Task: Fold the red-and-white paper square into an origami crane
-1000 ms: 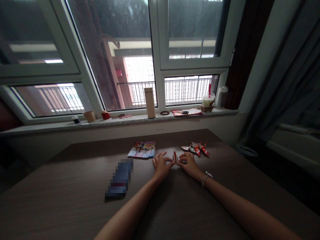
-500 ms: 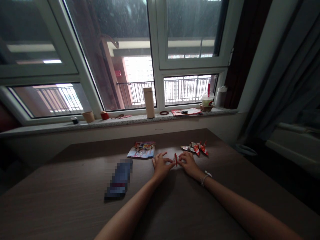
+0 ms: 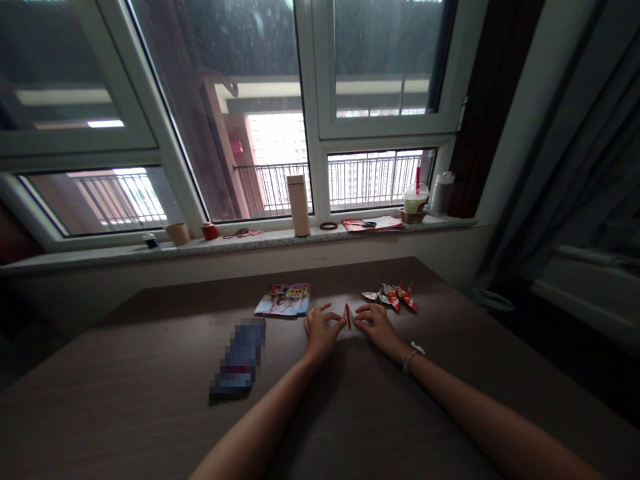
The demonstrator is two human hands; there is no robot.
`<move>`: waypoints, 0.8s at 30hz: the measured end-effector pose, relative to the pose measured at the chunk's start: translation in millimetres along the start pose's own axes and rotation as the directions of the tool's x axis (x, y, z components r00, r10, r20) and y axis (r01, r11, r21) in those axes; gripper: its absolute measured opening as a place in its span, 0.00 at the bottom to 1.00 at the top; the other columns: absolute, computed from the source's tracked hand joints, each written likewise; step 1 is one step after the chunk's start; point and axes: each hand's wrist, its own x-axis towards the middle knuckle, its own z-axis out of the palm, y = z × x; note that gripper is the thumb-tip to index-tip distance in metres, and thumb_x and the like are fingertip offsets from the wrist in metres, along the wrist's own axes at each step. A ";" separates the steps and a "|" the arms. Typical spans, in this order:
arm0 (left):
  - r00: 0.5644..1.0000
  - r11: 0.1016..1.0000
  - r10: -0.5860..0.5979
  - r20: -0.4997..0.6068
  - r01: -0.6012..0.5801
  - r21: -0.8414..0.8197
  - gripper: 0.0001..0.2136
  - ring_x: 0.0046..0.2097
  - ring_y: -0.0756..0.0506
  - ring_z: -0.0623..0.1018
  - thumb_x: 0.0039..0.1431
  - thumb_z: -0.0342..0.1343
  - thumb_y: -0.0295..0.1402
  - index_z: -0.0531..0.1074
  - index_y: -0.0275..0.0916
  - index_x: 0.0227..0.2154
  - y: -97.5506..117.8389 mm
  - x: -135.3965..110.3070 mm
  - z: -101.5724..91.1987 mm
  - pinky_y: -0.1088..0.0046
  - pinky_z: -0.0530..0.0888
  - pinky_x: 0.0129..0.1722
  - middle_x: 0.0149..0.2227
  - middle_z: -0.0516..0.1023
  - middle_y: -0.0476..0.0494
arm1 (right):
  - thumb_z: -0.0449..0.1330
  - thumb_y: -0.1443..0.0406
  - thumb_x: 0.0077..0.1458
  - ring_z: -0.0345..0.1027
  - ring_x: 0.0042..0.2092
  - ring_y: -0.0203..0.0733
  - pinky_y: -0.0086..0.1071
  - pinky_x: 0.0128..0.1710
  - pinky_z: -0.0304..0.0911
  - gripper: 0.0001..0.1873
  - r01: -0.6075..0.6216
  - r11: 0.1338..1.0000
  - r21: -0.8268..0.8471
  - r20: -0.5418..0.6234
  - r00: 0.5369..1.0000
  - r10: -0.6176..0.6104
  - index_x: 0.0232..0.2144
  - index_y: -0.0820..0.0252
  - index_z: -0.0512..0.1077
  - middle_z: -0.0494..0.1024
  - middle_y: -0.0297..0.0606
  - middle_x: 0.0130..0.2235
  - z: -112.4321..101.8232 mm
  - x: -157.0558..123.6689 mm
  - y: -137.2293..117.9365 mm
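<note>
My left hand and my right hand rest on the dark wooden table and pinch a small red and white folded paper piece between their fingertips. The piece stands on edge between the two hands. Just behind my right hand lie several finished folded paper shapes in red and white. A colourful printed sheet lies flat behind my left hand.
A dark flat object, blurred out, lies left of my left arm. On the windowsill stand a tall beige flask, a drink cup with a red straw, small cups and papers. Curtains hang at the right.
The paper piece has turned more edge-on and narrower between my fingertips. Both hands stay nearly in the same place, the right one shifted slightly back.
</note>
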 end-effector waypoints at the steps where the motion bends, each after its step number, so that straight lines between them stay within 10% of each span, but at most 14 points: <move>1: 1.000 1.000 -0.002 -0.008 0.002 -0.002 0.01 0.59 0.39 0.66 0.51 0.65 0.33 0.81 0.47 0.28 -0.1 0.0 0.2 0.54 0.57 0.62 0.55 0.73 0.47 | 0.63 0.61 0.52 0.60 0.54 0.49 0.44 0.59 0.52 0.07 0.001 1.000 0.004 0.003 1.000 -0.001 0.30 0.56 0.80 0.75 0.41 0.46 -0.3 0.1 -0.3; 24: 0.996 0.994 0.005 0.087 -0.014 0.110 0.08 0.62 0.37 0.63 0.51 0.64 0.40 0.82 0.53 0.36 7.3 -5.3 -3.8 0.53 0.53 0.64 0.60 0.70 0.50 | 0.63 0.60 0.53 0.60 0.54 0.49 0.45 0.59 0.53 0.07 -0.006 1.000 -0.006 -0.031 1.000 0.006 0.27 0.53 0.80 0.75 0.40 0.44 -3.1 -2.0 -9.0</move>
